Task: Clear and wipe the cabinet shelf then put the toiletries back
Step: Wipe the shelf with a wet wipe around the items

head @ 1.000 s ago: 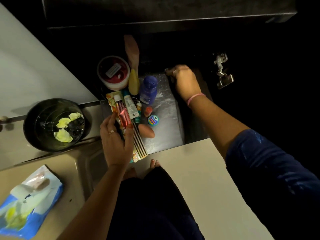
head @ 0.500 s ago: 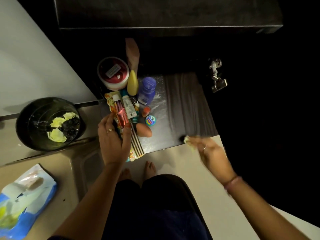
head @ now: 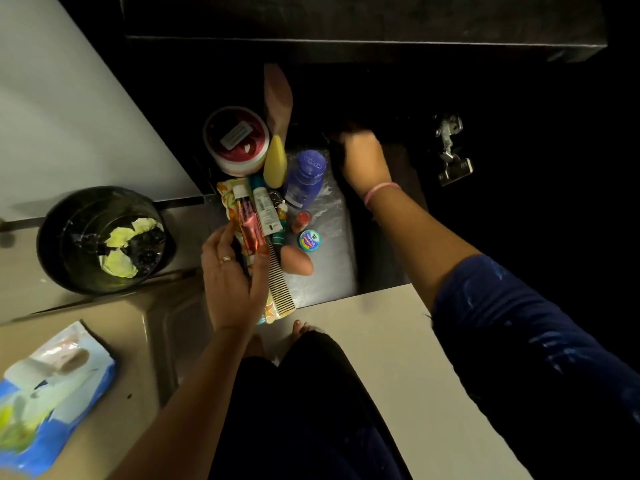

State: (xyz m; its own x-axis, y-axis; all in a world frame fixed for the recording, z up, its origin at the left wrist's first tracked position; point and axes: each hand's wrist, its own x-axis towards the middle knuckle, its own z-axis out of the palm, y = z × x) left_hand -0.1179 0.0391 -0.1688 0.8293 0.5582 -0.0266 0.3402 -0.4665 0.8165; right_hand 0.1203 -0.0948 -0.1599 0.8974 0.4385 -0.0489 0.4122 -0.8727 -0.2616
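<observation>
The dark cabinet shelf [head: 329,271] shines wet along its left strip. Toiletries are bunched at its left side: a red-lidded jar [head: 237,140], a yellow bottle [head: 275,161], a blue bottle [head: 304,178], a red tube [head: 247,220], a white tube [head: 265,209], a comb [head: 280,282] and a small round tin [head: 309,240]. My left hand [head: 232,278] lies on this pile with fingers spread around the red tube and comb. My right hand [head: 363,157] is curled at the shelf's dark back, to the right of the blue bottle. The wipe it grips is hidden under it.
A black bin [head: 104,240] with crumpled yellow wipes stands at the left. A blue wipes pack [head: 48,393] lies on the beige surface at the lower left. The white cabinet door [head: 69,116] hangs open at the left. A metal hinge [head: 450,150] sits at the right.
My right hand swept from the shelf's back to its front edge with the wipe, then returned to the back. My left hand stayed on the toiletries.
</observation>
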